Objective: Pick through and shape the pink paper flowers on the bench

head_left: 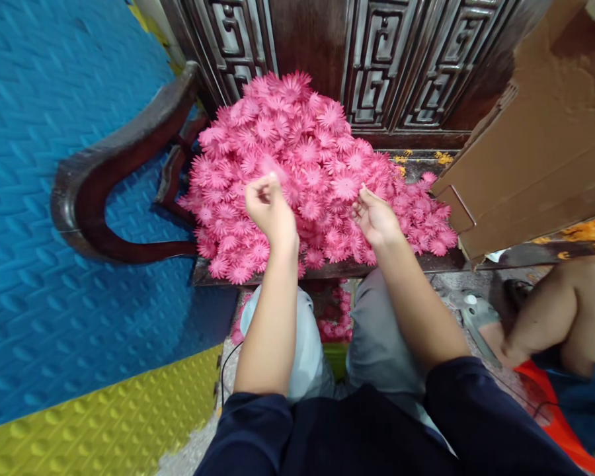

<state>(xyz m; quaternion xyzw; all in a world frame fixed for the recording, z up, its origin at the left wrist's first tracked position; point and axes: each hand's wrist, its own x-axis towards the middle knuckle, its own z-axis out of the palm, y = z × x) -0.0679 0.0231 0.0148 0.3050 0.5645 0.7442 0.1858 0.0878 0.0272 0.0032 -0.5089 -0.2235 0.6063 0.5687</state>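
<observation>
A big heap of pink artificial flowers (307, 152), with thin pointed petals, lies on a dark wooden bench (327, 270) in front of me. My left hand (272, 208) is closed in a pinch above the heap, and a motion-blurred pink flower (272, 166) shows at its fingertips. Further right, the thumb and fingers of my right hand (377, 217) are pinched at the edge of another pink flower (346, 187). Its petals spread to the left of the fingertips. Both palms are turned partly inward.
A curved wooden armrest (86, 198) stands at the left beside blue matting (24, 198). Carved dark panels (312, 53) rise behind the heap. A cardboard box (540, 125) is at the right, near another person's bent leg (550, 317). More pink flowers (334, 327) lie below the bench.
</observation>
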